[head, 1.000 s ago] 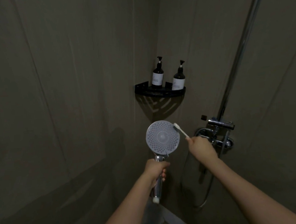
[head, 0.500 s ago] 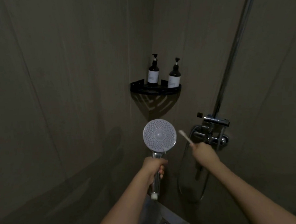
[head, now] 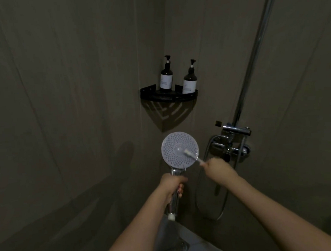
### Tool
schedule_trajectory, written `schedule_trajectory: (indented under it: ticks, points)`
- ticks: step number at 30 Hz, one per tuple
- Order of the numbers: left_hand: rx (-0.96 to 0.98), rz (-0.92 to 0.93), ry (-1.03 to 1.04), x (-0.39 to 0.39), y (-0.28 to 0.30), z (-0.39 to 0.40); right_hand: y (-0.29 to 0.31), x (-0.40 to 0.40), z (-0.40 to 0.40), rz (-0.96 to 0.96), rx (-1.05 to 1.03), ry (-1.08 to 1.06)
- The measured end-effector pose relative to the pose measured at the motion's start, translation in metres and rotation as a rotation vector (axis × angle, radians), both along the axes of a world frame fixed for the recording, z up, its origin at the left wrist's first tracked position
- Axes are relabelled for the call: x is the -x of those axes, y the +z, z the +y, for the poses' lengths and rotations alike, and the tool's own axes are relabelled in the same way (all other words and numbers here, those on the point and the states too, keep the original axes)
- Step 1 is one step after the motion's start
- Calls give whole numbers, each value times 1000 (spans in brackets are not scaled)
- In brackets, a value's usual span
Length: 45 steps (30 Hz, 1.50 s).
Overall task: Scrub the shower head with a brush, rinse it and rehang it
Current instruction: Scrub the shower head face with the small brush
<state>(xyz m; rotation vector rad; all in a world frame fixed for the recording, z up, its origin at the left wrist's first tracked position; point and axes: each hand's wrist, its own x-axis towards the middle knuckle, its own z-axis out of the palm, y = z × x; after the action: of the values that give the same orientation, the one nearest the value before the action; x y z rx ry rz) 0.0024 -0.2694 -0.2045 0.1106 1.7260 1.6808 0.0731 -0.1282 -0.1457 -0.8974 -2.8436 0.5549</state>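
Note:
The round shower head (head: 173,146) faces me, its pale nozzle face upright on a chrome handle. My left hand (head: 172,185) is closed around that handle just below the head. My right hand (head: 217,169) grips a small white brush (head: 192,156) by its handle. The brush's bristled tip lies on the nozzle face, right of its centre. The chrome hose (head: 201,181) loops down from the mixer, right of the handle.
A chrome mixer valve (head: 234,148) with a riser rail (head: 253,58) is fixed to the right wall. A black corner shelf (head: 168,96) carries two dark pump bottles (head: 166,77). A pale floor or basin edge (head: 189,242) shows at the bottom.
The brush was off to the right of the head half a second ago; my right hand has swung it left onto the nozzle face. My left hand keeps its hold on the handle.

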Motion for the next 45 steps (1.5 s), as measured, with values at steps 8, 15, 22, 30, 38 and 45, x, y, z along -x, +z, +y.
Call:
schedule_trajectory:
  ticks: [8, 15, 22, 30, 38, 45]
  points:
    - [11, 21, -44, -7, -2, 3, 2, -8, -1, -22, 27, 86]
    - [-4, 47, -50, -9, 0, 6, 10, -16, 9, 2, -11, 112]
    - [-202, -92, -61, 6, 15, 4, 15, -30, 35, 81, -8, 76]
    - [-480, -125, -101, 19, 51, 19, 47, -26, 16, -2, -24, 289]
    - [-577, -55, -65, 31, 84, 31, 66, -10, 12, -93, -219, 380]
    - [-539, -18, -35, 39, 90, 25, 69, -9, 25, 153, -166, 422]
